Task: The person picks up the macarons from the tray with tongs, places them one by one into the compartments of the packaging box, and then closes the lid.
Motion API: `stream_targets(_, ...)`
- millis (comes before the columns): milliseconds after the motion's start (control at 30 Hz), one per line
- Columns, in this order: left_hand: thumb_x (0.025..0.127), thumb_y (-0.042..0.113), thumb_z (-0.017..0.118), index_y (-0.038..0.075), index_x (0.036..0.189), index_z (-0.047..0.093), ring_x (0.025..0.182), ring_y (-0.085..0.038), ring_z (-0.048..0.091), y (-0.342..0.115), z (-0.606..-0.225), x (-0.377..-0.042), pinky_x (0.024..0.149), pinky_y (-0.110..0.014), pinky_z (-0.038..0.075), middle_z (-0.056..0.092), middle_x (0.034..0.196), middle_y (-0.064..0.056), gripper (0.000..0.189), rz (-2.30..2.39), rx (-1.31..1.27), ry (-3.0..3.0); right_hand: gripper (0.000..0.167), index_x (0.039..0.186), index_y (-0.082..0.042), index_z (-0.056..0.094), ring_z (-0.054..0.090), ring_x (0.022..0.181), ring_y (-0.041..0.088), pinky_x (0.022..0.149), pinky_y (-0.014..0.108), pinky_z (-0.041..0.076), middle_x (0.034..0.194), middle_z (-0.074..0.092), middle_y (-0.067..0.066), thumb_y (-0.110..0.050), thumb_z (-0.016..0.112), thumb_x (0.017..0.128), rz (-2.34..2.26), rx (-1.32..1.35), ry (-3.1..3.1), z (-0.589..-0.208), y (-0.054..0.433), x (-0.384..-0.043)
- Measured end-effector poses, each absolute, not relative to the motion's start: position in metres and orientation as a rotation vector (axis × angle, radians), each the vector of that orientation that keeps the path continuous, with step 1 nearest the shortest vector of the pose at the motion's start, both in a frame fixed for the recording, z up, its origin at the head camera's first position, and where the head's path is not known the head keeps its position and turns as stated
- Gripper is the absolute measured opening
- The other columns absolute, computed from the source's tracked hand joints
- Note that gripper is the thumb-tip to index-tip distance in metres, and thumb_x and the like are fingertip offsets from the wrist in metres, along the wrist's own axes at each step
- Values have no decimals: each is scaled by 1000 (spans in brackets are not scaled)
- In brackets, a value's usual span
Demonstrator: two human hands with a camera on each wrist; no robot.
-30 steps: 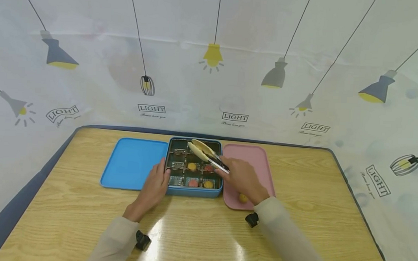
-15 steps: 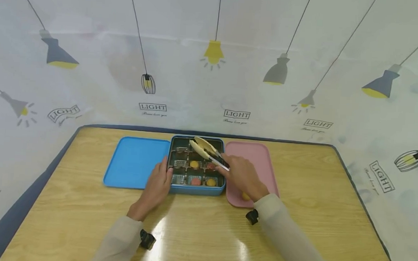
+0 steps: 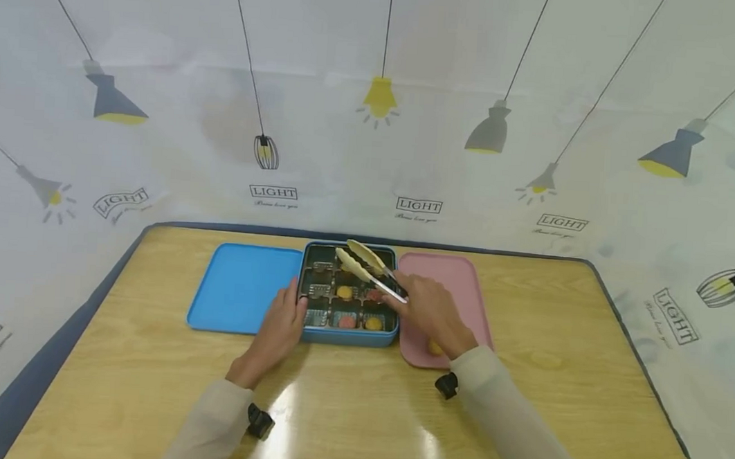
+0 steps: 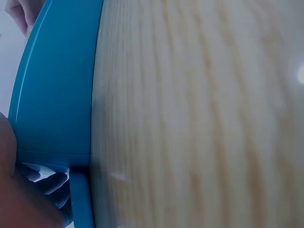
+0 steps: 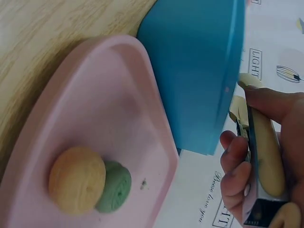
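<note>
A blue box (image 3: 346, 336) holds a dark divided insert with clear ribbed cups. Several small round pastries, yellow and reddish, sit in its compartments, such as a yellow pastry (image 3: 344, 293) near the middle. My left hand (image 3: 280, 322) holds the box's left wall, thumb at the rim and fingers along the outside. My right hand (image 3: 428, 309) grips metal tongs (image 3: 374, 280) with cream tips. Those tips stand apart above the back compartments; a bit of yellow shows beneath them. The right wrist view shows an orange-yellow pastry (image 5: 77, 179) and a green pastry (image 5: 114, 186) on the pink tray (image 5: 114, 99).
The blue lid (image 3: 240, 285) lies flat left of the box, close against it. On the right the pink tray stands beside the box, partly under my right forearm. A wood-grain table (image 3: 345, 408) carries everything, and a lamp-printed backdrop (image 3: 323, 116) rises behind its far edge.
The tong tips have spread wider apart over the back compartments. My left hand keeps its place on the box. The whole view has shifted slightly.
</note>
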State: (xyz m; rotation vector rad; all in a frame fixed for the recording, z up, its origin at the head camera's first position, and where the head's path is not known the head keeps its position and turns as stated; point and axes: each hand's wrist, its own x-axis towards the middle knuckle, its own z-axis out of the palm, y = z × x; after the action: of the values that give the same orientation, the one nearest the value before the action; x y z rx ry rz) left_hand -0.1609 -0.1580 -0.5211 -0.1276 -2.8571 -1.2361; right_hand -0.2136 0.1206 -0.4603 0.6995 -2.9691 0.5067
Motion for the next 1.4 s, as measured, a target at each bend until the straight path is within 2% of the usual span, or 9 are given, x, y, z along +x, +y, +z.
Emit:
stream_targets(67, 110, 31, 29, -5, 157, 11, 140, -46, 32, -160, -520, -160, 114, -60, 29, 31, 150, -33, 61, -1243, -120, -2868, 30, 110, -18, 67, 47, 59, 15, 51, 32, 38, 67, 49, -3, -43, 66, 94, 533, 703, -2958, -457, 123, -212)
stream_targets(233, 110, 31, 27, -4, 157, 9, 143, -46, 27, -164, -518, -162, 116, -60, 26, 27, 154, -32, 62, -1241, -111, -2886, 37, 125, -18, 66, 51, 62, 13, 56, 33, 43, 73, 57, -5, -40, 66, 95, 603, 693, -2917, -452, 144, -205)
stream_targets(300, 110, 31, 27, -4, 157, 9, 143, -47, 27, -164, -519, -162, 116, -60, 25, 27, 154, -33, 61, -1235, -111, -2887, 42, 130, -16, 64, 48, 62, 13, 55, 32, 41, 72, 56, -4, -39, 67, 95, 597, 683, -2899, -451, 155, -200)
stream_targets(467, 110, 27, 29, -7, 156, 13, 140, -49, 31, -167, -527, -156, 114, -62, 27, 30, 151, -35, 59, -1231, -93, -2856, 36, 120, -14, 64, 34, 55, 9, 50, 24, 28, 65, 39, -5, -37, 68, 94, 559, 687, -2886, -459, 183, -180)
stream_targets(800, 110, 27, 30, -6, 156, 14, 136, -48, 35, -162, -541, -143, 110, -63, 32, 35, 147, -35, 59, -1247, -65, -2877, 40, 123, -15, 67, 29, 53, 1, 48, 20, 28, 63, 35, -13, -36, 72, 90, 543, 641, -2997, -485, 237, -123)
stream_targets(933, 110, 27, 29, -6, 156, 13, 137, -48, 35, -158, -538, -146, 110, -63, 32, 34, 148, -34, 59, -1235, -73, -2885, 49, 130, -11, 67, 33, 56, 0, 50, 20, 30, 67, 43, -14, -36, 74, 88, 499, 640, -2969, -488, 253, -112)
stream_targets(1100, 110, 28, 28, -5, 156, 12, 140, -48, 32, -155, -530, -153, 112, -63, 29, 31, 150, -33, 59, -1246, -93, -2866, 52, 129, -8, 67, 44, 62, 2, 54, 23, 38, 83, 66, -7, -36, 76, 87, 438, 634, -2926, -485, 266, -109)
stream_targets(1167, 110, 28, 28, -5, 157, 12, 141, -48, 30, -154, -526, -157, 114, -62, 27, 29, 152, -33, 59, -1248, -105, -2857, 52, 129, -8, 67, 45, 63, 1, 55, 23, 39, 84, 67, -6, -36, 76, 86, 424, 642, -2916, -481, 270, -109)
stream_targets(1400, 110, 30, 26, -5, 157, 10, 141, -49, 29, -154, -526, -157, 114, -62, 27, 28, 152, -35, 61, -1258, -133, -2847, 48, 121, -9, 71, 39, 58, 1, 52, 22, 35, 69, 55, -11, -36, 79, 83, 375, 651, -2909, -478, 277, -102)
